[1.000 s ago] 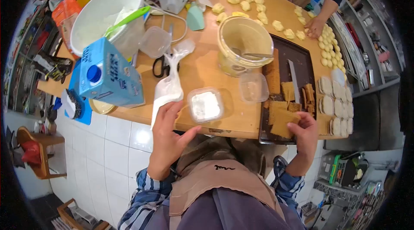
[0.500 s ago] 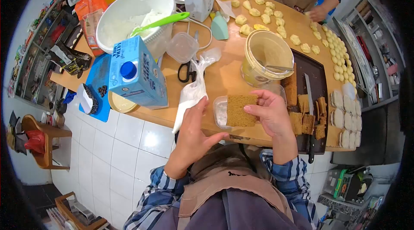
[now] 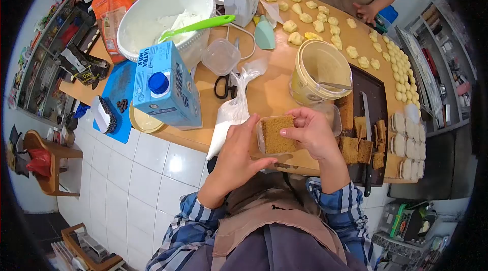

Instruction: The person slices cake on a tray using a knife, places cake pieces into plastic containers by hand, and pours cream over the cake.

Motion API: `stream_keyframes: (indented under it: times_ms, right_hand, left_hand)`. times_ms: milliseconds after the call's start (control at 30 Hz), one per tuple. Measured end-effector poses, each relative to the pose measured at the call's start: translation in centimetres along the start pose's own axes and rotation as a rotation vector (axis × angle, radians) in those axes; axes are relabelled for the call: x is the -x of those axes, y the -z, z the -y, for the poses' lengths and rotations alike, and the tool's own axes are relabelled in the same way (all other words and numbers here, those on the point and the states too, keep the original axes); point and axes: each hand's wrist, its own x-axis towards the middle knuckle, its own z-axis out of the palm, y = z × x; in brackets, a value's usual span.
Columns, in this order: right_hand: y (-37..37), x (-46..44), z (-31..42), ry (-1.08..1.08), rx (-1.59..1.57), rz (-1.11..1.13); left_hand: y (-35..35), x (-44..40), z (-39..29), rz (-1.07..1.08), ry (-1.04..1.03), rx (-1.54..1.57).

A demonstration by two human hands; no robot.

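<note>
- Closer to the plastic tub [image 3: 260, 140] than 0.5 s ago, my left hand [image 3: 230, 153] spreads wide, holding nothing.
- Just right of it, 1 cake slice [image 3: 277, 138], brought from the tray [image 3: 375, 84], hides most of the tub, apparently being lined up.
- My right hand [image 3: 313, 134] pinches its right side.
- Right of that hand, the tray holds cut pieces [image 3: 348, 149].
</note>
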Motion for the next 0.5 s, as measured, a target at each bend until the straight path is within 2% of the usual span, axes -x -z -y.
stream_keyframes:
  times_ms: [500]
  right_hand:
    - [-0.5, -0.3, -0.7, 0.035, 0.214, -0.004]
  left_hand:
    - [-1.2, -0.4, 1.0, -0.014, -0.062, -0.014]
